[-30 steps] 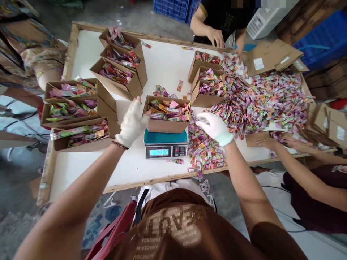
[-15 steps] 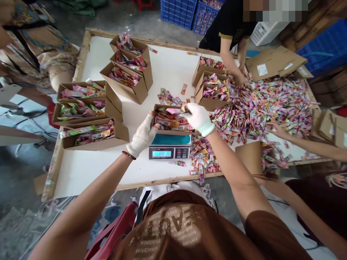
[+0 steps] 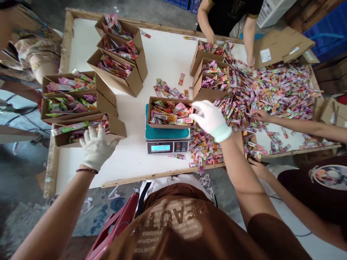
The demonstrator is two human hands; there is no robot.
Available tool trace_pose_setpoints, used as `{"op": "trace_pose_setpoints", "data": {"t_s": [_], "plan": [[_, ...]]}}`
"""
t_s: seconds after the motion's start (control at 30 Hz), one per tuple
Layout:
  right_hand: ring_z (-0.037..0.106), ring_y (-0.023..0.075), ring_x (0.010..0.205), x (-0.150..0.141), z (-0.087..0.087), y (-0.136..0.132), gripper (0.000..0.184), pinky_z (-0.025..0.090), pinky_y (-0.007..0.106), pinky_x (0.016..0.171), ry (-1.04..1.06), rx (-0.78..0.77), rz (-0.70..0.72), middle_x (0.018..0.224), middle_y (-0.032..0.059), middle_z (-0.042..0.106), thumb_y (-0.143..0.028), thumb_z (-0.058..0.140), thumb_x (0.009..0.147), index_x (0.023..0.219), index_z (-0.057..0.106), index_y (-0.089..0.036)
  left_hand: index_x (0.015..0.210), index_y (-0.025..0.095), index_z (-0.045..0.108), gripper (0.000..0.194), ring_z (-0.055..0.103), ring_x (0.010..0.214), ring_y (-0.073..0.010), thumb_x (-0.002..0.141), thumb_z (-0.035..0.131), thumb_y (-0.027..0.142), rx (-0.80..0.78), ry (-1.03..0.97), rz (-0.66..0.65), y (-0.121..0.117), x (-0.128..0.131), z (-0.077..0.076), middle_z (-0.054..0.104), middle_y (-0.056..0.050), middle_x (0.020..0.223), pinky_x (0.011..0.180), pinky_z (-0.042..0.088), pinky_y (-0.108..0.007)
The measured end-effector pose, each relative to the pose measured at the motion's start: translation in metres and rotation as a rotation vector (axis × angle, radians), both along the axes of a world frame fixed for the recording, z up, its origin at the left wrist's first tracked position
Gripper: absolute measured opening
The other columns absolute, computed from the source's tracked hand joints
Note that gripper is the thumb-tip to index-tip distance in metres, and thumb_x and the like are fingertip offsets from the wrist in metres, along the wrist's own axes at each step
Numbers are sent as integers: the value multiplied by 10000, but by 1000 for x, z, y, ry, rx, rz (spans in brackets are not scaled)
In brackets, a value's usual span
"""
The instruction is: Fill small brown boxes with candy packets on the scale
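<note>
A cardboard box (image 3: pixel 167 126) full of colourful sachets sits on a teal-topped digital scale (image 3: pixel 166 146) with a lit display. My right hand (image 3: pixel 210 119), in a white glove, rests at the box's right end with its fingers curled on the sachets there. My left hand (image 3: pixel 95 147), also gloved, hovers with fingers spread over the near corner of a filled box (image 3: pixel 115 126) at the left. A big heap of loose sachets (image 3: pixel 273 94) covers the table's right side.
Filled boxes stand in stacks at the left (image 3: pixel 69 103), back left (image 3: pixel 119 54) and centre right (image 3: pixel 210 77). A person in black (image 3: pixel 230 14) works at the far side; another person's arms (image 3: pixel 292 124) reach in from the right. Flat cartons (image 3: pixel 282 47) lie at the back right.
My left hand left the box on the scale and swung left over the near filled box. My right hand slid to the box's right end. The scale reading changed.
</note>
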State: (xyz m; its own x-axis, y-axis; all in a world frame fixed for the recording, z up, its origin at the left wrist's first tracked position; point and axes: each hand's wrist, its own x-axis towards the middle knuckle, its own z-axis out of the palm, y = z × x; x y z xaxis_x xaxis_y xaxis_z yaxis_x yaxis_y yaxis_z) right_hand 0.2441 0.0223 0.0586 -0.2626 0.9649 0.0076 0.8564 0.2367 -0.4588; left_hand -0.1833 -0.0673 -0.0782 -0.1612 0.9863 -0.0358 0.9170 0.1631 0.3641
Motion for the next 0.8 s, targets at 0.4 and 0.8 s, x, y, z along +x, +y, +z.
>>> {"op": "trace_pose_setpoints", "data": {"t_s": [0.4,0.8], "plan": [[678,243,1011,-88,-48,61,144,471,330,838,-187,-204,242,1064,68,769,-228,604,954,980,742,-194,1380,168,569,519,380,1547,-416,961,546,473,-29,-120,-201,-50,42,-29,496,-263,1549,1210,400,-612],[674,237,828,78,23,-41,226,551,377,796,85,156,-311,897,55,721,-428,611,938,947,716,-229,1219,175,684,384,591,1388,-281,1020,537,468,261,-293,-205,6,66,47,641,-151,1425,1191,491,-450]]}}
